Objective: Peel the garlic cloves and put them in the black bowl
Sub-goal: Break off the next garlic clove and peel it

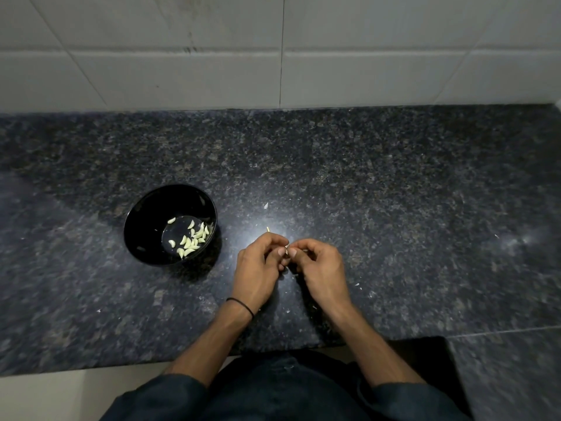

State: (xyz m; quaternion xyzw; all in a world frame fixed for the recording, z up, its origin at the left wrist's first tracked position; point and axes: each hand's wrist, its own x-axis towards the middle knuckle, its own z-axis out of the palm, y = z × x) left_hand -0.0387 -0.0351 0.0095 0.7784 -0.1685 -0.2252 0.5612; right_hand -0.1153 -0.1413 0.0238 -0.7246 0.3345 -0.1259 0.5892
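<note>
Granite countertop (pixel 379 177), dark and speckled, with pale tiled wall (pixel 212 62) rising behind the black bowl (pixel 151 214). Bowl upright on the stone, peeled cloves (pixel 191 240) heaped on its floor, mostly toward its right side. Papery skin flakes (pixel 266 205) scattered right of the bowl. Also right of the bowl, slightly nearer the front edge, left hand (pixel 258 268) and right hand (pixel 323 270) held close together, knuckles up, fingers curled, thumbs and forefingers pinching one small garlic clove (pixel 286 250) between them. Thin black band (pixel 240 305) round the left wrist. Dark sleeves (pixel 170 393) ending mid-forearm.
</note>
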